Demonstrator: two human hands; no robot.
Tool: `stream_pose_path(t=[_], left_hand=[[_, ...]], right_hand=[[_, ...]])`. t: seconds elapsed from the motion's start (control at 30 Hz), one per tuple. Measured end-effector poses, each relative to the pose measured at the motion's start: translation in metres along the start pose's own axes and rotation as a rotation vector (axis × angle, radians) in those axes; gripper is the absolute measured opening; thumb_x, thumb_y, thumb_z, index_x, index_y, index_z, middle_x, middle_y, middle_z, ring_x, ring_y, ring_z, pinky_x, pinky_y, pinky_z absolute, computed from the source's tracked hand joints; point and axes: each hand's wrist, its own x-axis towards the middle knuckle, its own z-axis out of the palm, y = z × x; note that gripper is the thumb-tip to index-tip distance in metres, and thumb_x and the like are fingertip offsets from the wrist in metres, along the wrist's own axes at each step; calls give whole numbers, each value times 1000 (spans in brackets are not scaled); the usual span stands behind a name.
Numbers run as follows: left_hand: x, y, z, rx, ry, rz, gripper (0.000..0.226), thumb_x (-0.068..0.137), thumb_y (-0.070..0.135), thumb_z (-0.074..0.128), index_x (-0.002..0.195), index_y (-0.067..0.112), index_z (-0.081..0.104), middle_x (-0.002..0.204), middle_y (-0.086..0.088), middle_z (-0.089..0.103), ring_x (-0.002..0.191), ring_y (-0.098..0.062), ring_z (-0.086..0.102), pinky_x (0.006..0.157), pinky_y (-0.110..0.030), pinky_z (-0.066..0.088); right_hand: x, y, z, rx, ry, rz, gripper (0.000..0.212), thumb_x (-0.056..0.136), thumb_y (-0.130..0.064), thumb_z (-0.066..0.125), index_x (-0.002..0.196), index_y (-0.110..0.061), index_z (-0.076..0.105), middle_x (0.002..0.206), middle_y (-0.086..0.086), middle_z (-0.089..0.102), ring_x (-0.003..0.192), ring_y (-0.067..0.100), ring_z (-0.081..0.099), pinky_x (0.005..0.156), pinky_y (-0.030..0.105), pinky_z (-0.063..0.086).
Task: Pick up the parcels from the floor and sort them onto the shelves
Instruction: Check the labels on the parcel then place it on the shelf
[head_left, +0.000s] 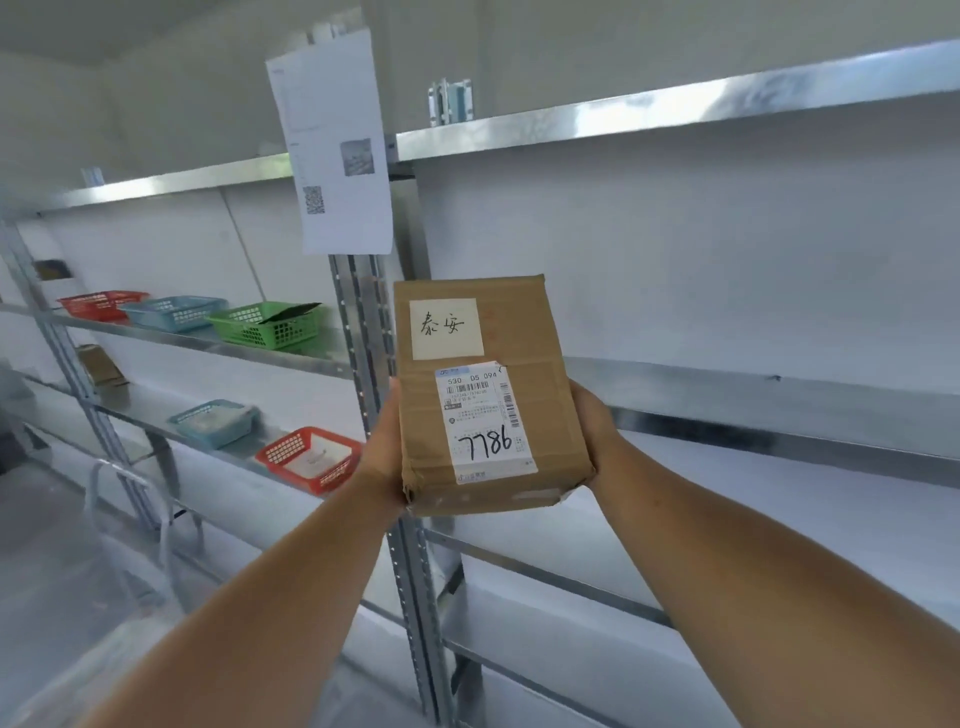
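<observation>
Metal shelves (727, 410) behind — both hands grip parcel (483, 395)

Brown cardboard parcel (488, 395), white label (485, 422) with black "7786" scrawl; baskets: red (101, 304), blue (174, 312), green (267, 325); shelves (727, 405) silvery-grey.

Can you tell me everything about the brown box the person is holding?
The box is brown cardboard, taped, a bit crumpled at its near corners. On its face sit a cream note with handwritten characters and a white shipping label with barcodes and "7786" in black marker. It is held up off any shelf, face toward the camera, with the left hand and right hand gripping its sides.
</observation>
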Motion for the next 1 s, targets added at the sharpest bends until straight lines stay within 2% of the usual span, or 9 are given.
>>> stream_pose_path(t=[0.07,0.2,0.33,0.43,0.57,0.63,0.73,0.83,1.0], left_hand=[[7,-15,17,17,-46,-30,55,106,59,47,113,14,78,103,-14,83,85,-33,82,66,-45,66],[5,-56,70,69,-198,-94,50,106,60,45,118,19,72,96,-8,84,80,-27,83,62,-40,65],[-11,-91,137,68,-311,-176,52,99,66,54,116,25,79,112,-7,83,91,-29,82,82,-47,62],[-25,-113,189,58,-425,-217,54,102,62,49,100,25,88,119,-9,81,97,-31,81,92,-52,59],[-50,-146,262,106,-549,-247,50,104,60,44,120,25,77,122,-9,80,101,-30,80,83,-48,67],[-63,-168,296,137,-576,-249,52,103,61,45,126,25,74,127,-9,78,110,-31,78,97,-52,61],[-84,-208,346,114,-641,-290,56,103,63,46,134,24,71,135,-10,74,121,-35,73,112,-58,49],[-114,-249,396,78,-663,-362,56,104,64,44,125,24,77,131,-10,77,111,-32,77,100,-53,55],[-175,-313,471,33,-655,-464,55,104,61,46,106,22,85,121,-10,80,100,-33,81,78,-48,67]], right_hand=[[-13,3,-31,120,49,62,38,80,-36,81,111,-15,81,108,7,74,99,28,70,105,46,55],[-60,-5,-94,237,193,34,39,78,-32,81,111,-11,82,114,12,77,105,36,75,94,48,61],[-109,-35,-155,265,308,-88,25,92,-28,69,106,-9,77,103,14,75,91,34,74,79,43,65],[-145,-61,-196,207,432,-167,24,75,-27,77,93,-11,80,104,16,75,96,37,73,98,53,60],[-194,-85,-260,207,547,-198,39,68,-28,81,103,-10,78,115,19,74,106,40,73,97,52,60],[-225,-94,-291,223,587,-221,18,87,-23,70,95,-8,74,96,15,73,87,35,72,78,41,64],[-264,-106,-349,183,672,-240,20,76,-24,73,91,-12,74,100,15,67,93,34,65,85,45,57],[-311,-124,-400,54,748,-254,15,62,-30,75,71,-19,74,91,11,69,88,31,62,93,53,58],[-384,-145,-483,35,877,-266,18,84,-21,66,68,-20,60,74,6,61,83,28,55,78,41,48]])
